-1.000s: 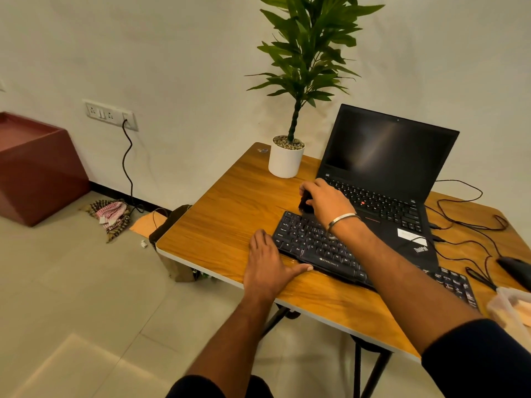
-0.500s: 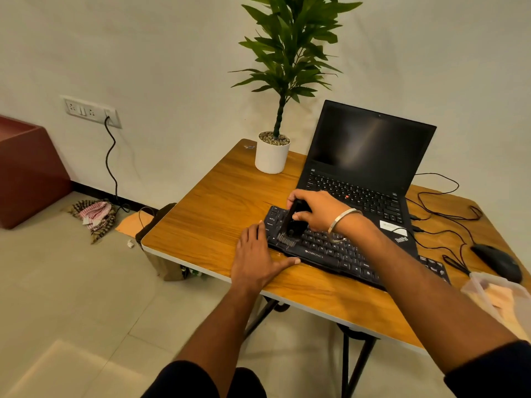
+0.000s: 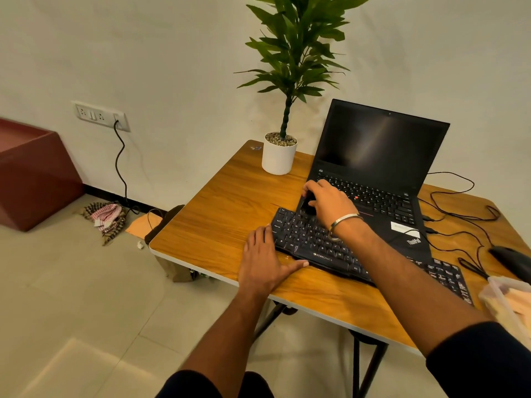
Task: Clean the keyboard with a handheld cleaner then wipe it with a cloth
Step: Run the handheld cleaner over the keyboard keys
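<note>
A black external keyboard [image 3: 321, 245] lies on the wooden table [image 3: 218, 219], its back edge resting on the open laptop [image 3: 382, 168]. My right hand [image 3: 327, 201] grips a small black handheld cleaner [image 3: 307, 206] at the keyboard's far left edge, by the top row of keys. My left hand [image 3: 263, 261] rests flat on the table against the keyboard's left end, fingers straight and thumb along its front edge. A light cloth [image 3: 517, 300] lies in a clear container at the table's right edge.
A white potted plant [image 3: 278, 156] stands at the table's back corner. A black mouse [image 3: 511, 258] and tangled cables [image 3: 465, 222] lie to the right. On the floor are a checked rag [image 3: 106, 218], a wall socket's cord and a red-brown box [image 3: 31, 173].
My right hand has moved the cleaner from the keyboard's near left part back up to its far edge by the laptop. My left hand has stayed pressed at the keyboard's left end.
</note>
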